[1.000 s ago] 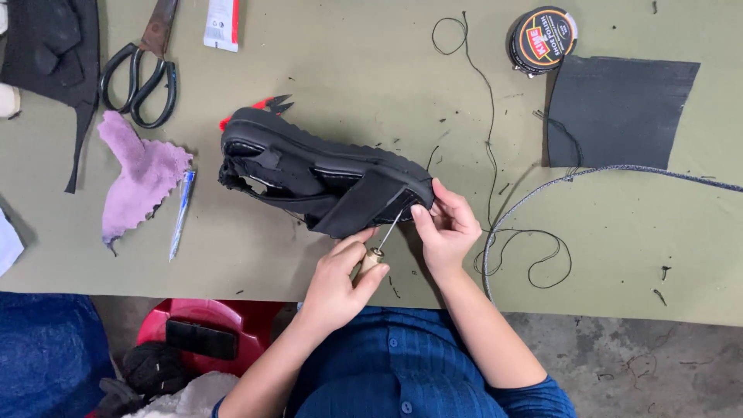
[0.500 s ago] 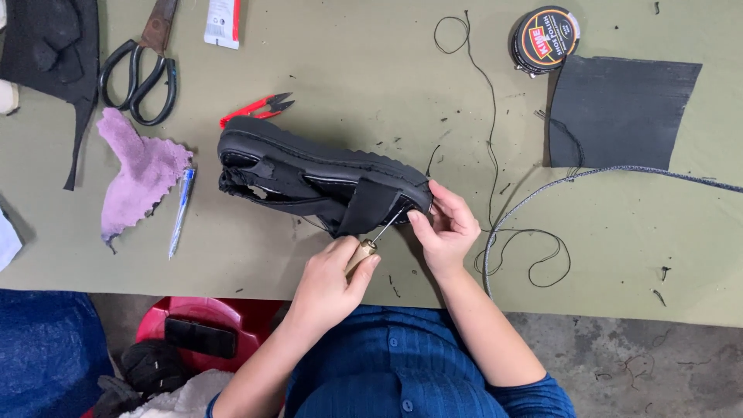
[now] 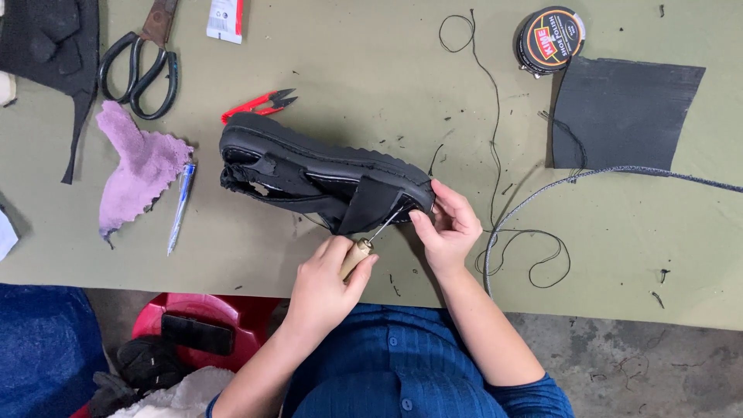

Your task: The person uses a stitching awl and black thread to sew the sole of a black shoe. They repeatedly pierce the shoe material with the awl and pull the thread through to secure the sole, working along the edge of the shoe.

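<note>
While the black shoe lies on its side mid-table, your left hand clamps a wooden-handled awl — its tip hidden in the strap — and your right hand pinches the shoe's toe; scissors beyond are cut off.

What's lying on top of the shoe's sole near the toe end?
A black patch lies across the black shoe. The awl in the left hand pokes at its edge. The sole beneath the patch is hidden.
</note>
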